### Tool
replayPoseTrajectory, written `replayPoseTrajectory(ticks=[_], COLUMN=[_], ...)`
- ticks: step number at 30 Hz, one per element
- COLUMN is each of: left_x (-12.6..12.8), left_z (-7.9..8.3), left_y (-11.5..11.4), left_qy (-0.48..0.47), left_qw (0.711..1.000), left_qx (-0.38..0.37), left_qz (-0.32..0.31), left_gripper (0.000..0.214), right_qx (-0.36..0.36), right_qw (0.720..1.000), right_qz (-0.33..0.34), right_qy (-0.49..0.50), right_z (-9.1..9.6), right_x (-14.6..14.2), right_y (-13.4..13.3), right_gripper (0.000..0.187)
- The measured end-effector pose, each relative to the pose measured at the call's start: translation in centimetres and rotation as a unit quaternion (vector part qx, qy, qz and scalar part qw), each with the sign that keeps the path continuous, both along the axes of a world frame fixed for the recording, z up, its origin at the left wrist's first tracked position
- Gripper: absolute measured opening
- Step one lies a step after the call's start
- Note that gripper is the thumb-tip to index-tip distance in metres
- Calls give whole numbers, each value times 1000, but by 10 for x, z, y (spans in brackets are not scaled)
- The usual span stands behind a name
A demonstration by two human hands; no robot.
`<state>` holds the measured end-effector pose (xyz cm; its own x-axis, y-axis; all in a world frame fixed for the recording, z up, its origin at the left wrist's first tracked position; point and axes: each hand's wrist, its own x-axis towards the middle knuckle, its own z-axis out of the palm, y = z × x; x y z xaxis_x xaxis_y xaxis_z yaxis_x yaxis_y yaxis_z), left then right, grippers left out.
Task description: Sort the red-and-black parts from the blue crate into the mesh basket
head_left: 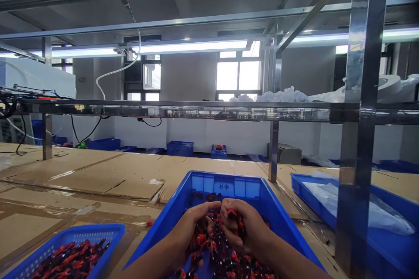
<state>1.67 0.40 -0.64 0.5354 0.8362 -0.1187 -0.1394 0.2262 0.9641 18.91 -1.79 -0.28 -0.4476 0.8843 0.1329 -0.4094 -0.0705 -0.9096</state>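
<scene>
Head view: left hand (193, 226) and right hand (244, 231) are curled closed, gripping clumps of red-and-black small parts (222, 248) inside a blue plastic tray (225, 185). Parts remain spread across the tray floor; 1 blue mesh basket (81, 235) at left holds a further heap.

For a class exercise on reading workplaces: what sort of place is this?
Probably a factory workshop: a blue crate of small red-and-black parts, cardboard-covered benches, and steel shelving above them.
</scene>
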Motion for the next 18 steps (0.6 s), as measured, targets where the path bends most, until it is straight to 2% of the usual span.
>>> replayPoseTrajectory(ticks=[3, 9, 14, 18], left_x=[1, 2, 1, 1], left_z=[-4, -8, -9, -13], left_y=[3, 6, 8, 13], left_qy=[29, 103, 122, 129], left_qw=[1000, 992, 987, 981], left_qx=[7, 41, 88, 135], left_qz=[7, 64, 55, 49], left_gripper=[54, 60, 61, 63], right_qx=[29, 56, 53, 23], right_qw=[999, 998, 998, 999], right_qz=[6, -4, -27, -38], right_qy=[14, 26, 7, 5], right_z=[-1, -5, -8, -7], right_x=[-1, 1, 2, 1], right_y=[0, 5, 7, 6], right_gripper=[29, 32, 33, 31])
